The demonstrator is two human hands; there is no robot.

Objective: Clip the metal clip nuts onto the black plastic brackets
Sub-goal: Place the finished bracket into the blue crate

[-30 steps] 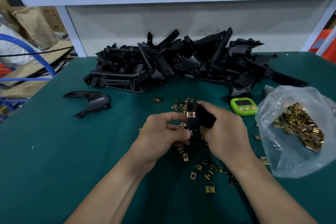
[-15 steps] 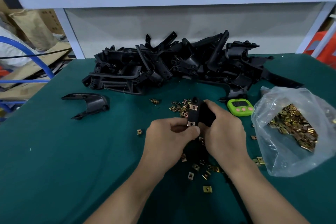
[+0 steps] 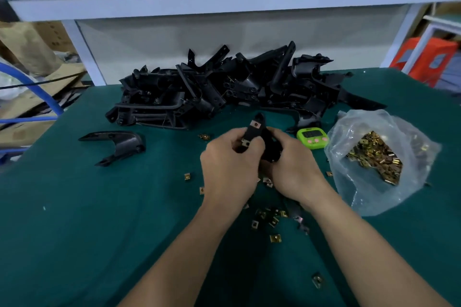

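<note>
Both hands are closed around one black plastic bracket (image 3: 253, 132), held up between them just above the table (image 3: 74, 244). The left hand (image 3: 228, 167) curls its fingers round the thin arm of the bracket. Its thumb looks to be pressing on a clip nut (image 3: 245, 142) there, most likely to push it all the way on. The right hand (image 3: 293, 172) grips the thick part of the bracket from the other side, so the piece does not twist while the nut is pushed. Another clip nut (image 3: 256, 124) already sits on the tip of the arm, above the fingers, so this bracket seems nearly done. Loose clip nuts (image 3: 270, 218) lie scattered under the hands and wrists, close by so one can be picked up fast. A clear bag of clip nuts (image 3: 374, 159) sits just to the right of the right hand, ready for more. A small green timer (image 3: 312, 137) stands between the right hand and the bag. A big pile of brackets (image 3: 212, 92) waits beyond the hands. One single bracket (image 3: 119, 143) lies alone well to the left of the left hand; I cannot tell if it has its nuts on.
</note>
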